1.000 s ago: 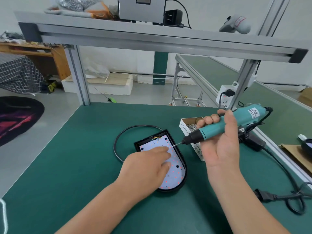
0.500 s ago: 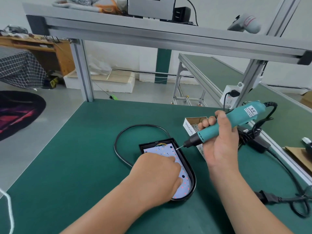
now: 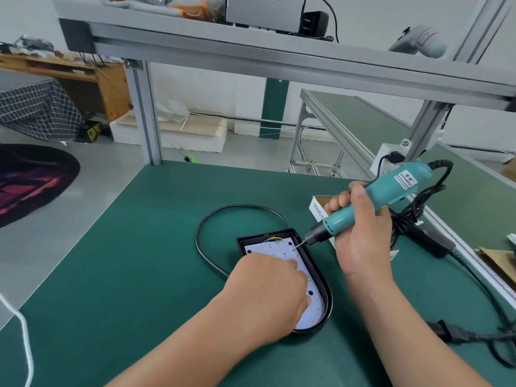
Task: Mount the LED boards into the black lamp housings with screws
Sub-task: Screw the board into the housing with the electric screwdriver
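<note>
LED board (image 3: 275, 251) lies inside the housing (image 3: 329, 300), which sits flat on the green mat (image 3: 139, 247). My left hand (image 3: 268, 297) presses on the middle of the board, fingers close together and a little bent. My right hand (image 3: 363, 236) is wrapped round the screwdriver (image 3: 391, 188), all fingers curled about its teal barrel. The bit touches the far right corner of the board, just inside the housing rim. If a screw is on the bit, I cannot tell.

I think the bit should stand more upright over the hole before driving. Now it leans much to the right, and it may slip and scratch the board. The left hand should press firmly, so the holes stay in line.

The board is thin, white and stiff, with small red and orange dots and some dark round holes. The housing looks like matte black plastic, straight at the far end and rounded at the near end, with a raised rim. A smooth black cable (image 3: 201, 227) loops left of the housing; a cardboard box (image 3: 317, 208) stands right of it.
</note>
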Motion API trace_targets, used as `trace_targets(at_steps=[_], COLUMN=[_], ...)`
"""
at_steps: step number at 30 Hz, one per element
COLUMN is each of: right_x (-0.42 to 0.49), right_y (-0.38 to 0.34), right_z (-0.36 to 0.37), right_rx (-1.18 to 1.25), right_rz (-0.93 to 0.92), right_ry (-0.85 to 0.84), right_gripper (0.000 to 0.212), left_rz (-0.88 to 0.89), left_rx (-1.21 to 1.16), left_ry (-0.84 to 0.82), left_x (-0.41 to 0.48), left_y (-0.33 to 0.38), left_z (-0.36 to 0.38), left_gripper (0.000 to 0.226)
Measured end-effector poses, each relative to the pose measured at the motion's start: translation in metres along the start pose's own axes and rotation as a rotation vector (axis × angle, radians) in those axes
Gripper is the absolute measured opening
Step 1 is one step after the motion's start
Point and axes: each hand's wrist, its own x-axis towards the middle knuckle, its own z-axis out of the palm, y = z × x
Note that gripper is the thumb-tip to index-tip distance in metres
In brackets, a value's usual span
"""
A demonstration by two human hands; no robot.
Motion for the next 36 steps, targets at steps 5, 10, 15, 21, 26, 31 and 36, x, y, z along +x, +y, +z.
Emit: trace_targets(at_steps=[5, 10, 15, 21, 26, 31, 36], right_x=[-0.002, -0.004, -0.004, -0.004, 0.001, 0.004, 0.003], right_y=[-0.001, -0.002, 0.002, 0.006, 0.007, 0.007, 0.002], right_z=[0.003, 0.006, 0.014, 0.019, 0.024, 0.024, 0.018], right_rx=[-0.041, -0.091, -0.170, -0.254, -0.258, -0.244, -0.171], right_rz=[-0.018, -0.035, -0.063, -0.079, -0.023, 0.028, 0.002], right_ry=[-0.025, -0.068, -0.202, -0.358, -0.361, -0.347, -0.290], right_gripper=[0.014, 0.014, 0.038, 0.028, 0.023, 0.007, 0.017], left_rz=[0.002, 0.001, 0.003, 0.003, 0.000, 0.003, 0.008], left_rx=[-0.017, -0.026, -0.026, -0.024, 0.007, 0.018, -0.017], left_ry=[0.015, 0.025, 0.043, 0.035, 0.017, -0.004, 0.019], left_x=[0.000, 0.000, 0.000, 0.001, 0.001, 0.004, 0.001], left_y=[-0.001, 0.000, 0.000, 0.000, 0.001, 0.002, 0.001], left_z=[0.001, 0.001, 0.000, -0.001, 0.000, -0.001, 0.000], left_gripper=[0.034, 0.032, 0.031, 0.031, 0.030, 0.030, 0.032])
